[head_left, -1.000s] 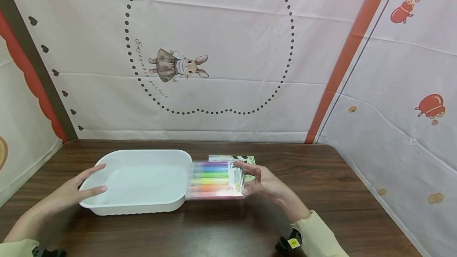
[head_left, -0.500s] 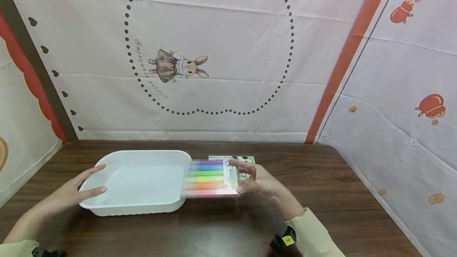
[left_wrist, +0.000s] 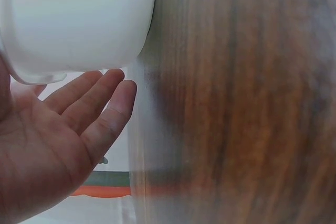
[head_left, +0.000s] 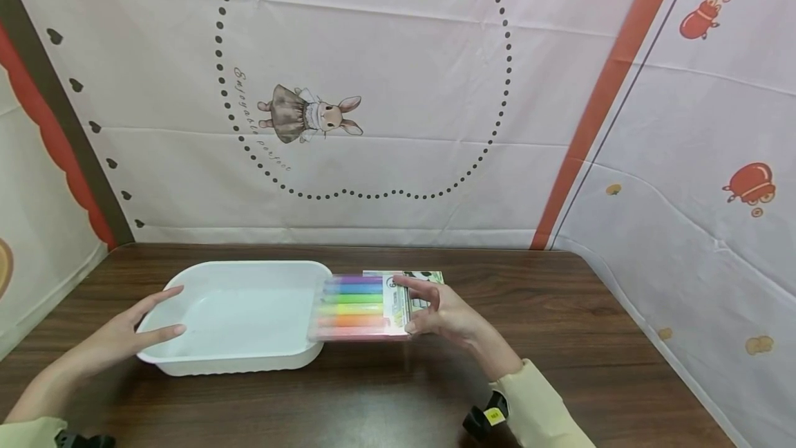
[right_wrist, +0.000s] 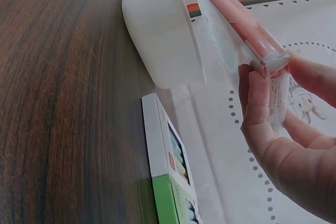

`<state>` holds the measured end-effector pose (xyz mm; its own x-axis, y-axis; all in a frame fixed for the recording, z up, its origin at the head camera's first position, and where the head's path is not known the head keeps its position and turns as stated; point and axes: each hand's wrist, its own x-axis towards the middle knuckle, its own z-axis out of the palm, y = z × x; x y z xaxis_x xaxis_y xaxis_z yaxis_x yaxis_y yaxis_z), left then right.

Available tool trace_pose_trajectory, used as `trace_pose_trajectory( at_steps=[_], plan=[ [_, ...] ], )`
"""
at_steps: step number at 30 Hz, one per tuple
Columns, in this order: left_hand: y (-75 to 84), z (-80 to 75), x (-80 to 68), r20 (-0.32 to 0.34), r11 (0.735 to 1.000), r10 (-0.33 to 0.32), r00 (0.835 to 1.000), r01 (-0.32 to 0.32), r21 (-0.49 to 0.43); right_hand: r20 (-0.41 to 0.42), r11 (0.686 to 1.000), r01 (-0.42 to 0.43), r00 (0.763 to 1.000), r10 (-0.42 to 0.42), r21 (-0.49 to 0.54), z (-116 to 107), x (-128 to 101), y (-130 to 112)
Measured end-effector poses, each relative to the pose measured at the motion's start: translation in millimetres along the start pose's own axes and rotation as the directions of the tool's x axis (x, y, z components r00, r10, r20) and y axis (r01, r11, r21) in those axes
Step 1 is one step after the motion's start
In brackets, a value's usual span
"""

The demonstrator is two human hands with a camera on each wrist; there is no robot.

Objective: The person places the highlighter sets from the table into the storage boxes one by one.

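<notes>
Clear marker pack (head_left: 361,308): six coloured pens in a thin plastic sleeve, pinched at its label end by right hand (head_left: 443,315), far end raised over rim of white tray (head_left: 186,358). Likely light, slick, somewhat flexible; best held across short end. Left hand (head_left: 127,337): fingers straight, resting against tray's side, apparently steadying. Green-white box (right_wrist: 170,182) flat below right hand.

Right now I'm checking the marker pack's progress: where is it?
In the head view the marker pack is held by the right hand, its left end over the white tray's right rim, right of centre on the table.
</notes>
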<state>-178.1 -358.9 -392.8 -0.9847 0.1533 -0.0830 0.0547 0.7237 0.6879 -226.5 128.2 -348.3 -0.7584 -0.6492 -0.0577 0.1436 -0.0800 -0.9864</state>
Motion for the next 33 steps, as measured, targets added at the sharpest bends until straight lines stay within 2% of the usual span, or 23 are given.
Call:
trace_pose_trajectory(
  at_steps=[9, 18, 33],
  plan=[
    [-0.6, 0.3, 0.1, -0.013, 1.000, 0.014, 1.000, -0.014, 0.005, -0.023, 1.000, -0.006, 1.000, 0.006, -0.005, 4.6, 5.9, 1.0],
    [0.4, -1.7, 1.9, 0.022, 0.997, -0.062, 0.998, 0.063, -0.034, -0.019, 1.000, -0.008, 1.000, 0.008, 0.005, 8.6, 10.3, -1.0],
    [-1.2, -1.0, 2.6, 0.007, 0.998, -0.046, 0.999, 0.046, -0.051, -0.057, 0.999, -0.031, 0.998, 0.030, -0.017, 14.4, 18.3, -3.5]
  ],
)
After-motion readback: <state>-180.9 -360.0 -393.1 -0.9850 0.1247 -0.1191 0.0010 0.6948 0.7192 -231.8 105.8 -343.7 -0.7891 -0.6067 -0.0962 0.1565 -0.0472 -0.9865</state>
